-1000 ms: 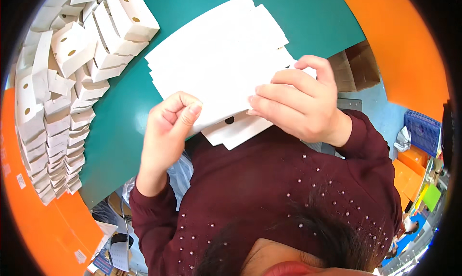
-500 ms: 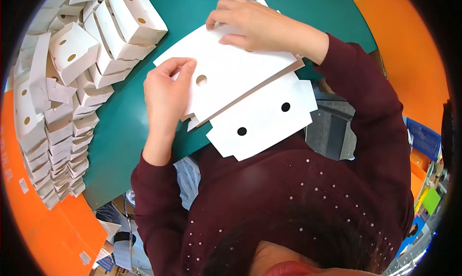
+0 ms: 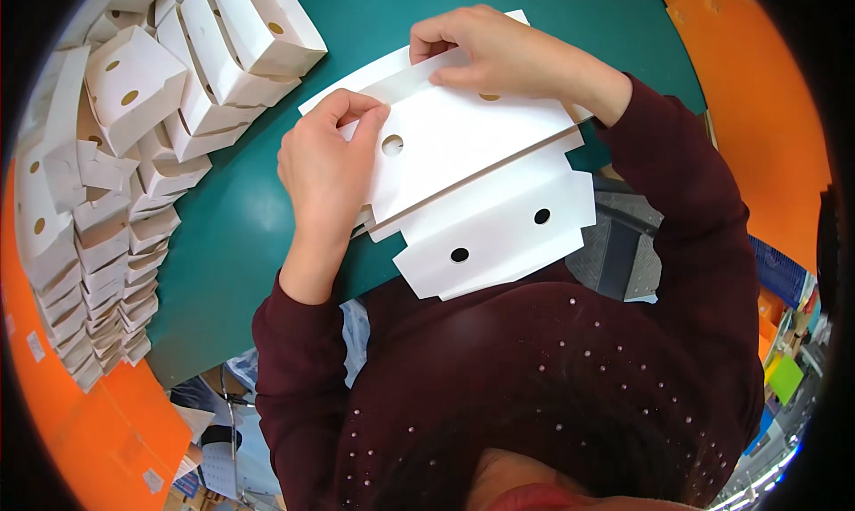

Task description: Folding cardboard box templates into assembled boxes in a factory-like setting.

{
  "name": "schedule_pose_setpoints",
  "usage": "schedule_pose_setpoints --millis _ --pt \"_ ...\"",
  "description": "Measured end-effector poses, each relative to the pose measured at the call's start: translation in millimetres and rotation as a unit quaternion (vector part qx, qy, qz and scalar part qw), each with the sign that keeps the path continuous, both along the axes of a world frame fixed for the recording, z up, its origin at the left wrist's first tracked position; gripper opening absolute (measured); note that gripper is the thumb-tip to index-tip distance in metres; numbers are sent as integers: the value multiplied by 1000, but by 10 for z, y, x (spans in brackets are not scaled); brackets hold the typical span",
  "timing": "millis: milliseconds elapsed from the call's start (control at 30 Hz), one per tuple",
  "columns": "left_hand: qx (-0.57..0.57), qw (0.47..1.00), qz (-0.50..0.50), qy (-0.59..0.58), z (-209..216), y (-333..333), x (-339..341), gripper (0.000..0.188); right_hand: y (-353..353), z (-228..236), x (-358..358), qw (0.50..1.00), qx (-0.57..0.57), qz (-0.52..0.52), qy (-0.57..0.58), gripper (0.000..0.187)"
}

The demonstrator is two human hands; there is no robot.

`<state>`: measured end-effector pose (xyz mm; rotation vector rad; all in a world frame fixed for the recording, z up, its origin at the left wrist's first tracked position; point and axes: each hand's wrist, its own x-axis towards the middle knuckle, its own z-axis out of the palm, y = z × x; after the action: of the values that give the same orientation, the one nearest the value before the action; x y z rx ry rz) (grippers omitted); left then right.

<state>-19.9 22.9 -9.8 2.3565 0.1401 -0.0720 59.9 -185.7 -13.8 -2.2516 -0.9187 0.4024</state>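
Note:
A white cardboard box blank (image 3: 454,141) with round holes lies in front of me on the green table. On its left part, my left hand (image 3: 328,159) is closed, thumb and fingers pinching the blank's far fold. My right hand (image 3: 499,52) pinches the same fold farther right, its thumb on the near side and fingers curled over. The far flap slants up between the two hands. Under this blank lies another white blank (image 3: 499,235). Its near panel, with two holes and cut corner tabs, hangs toward my body past the table edge.
Nested white box trays (image 3: 129,93) with round holes stand in tall stacks at the left. They rest beside the green tabletop (image 3: 223,271). Orange surfaces (image 3: 125,431) flank the table on both sides. A dark grey seat (image 3: 614,244) shows below the table edge.
The upper blank's far part has been bent up along a fold, and both hands have shifted slightly right. My right thumb and fingers now close on the fold.

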Motion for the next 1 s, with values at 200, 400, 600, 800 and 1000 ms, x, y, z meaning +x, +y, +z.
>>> schedule_pose_setpoints --millis 200,400,600,800,1000 --pt "-11 1000 8 -21 -53 7 -5 12 19 2 -30 999 4 -5 -48 8" --pt "0 998 8 -62 -38 -19 11 12 11 87 -83 998 -24 -9 -59 7" --pt "6 998 -3 -66 -39 -15 27 11 7 24 -119 992 -8 -6 -123 9" --pt "20 999 -7 -29 -21 -27 55 21 19 -35 -84 992 21 -7 -120 12" --pt "19 996 0 -90 -42 -45 29 17 35 164 -132 996 -31 -6 -82 9"
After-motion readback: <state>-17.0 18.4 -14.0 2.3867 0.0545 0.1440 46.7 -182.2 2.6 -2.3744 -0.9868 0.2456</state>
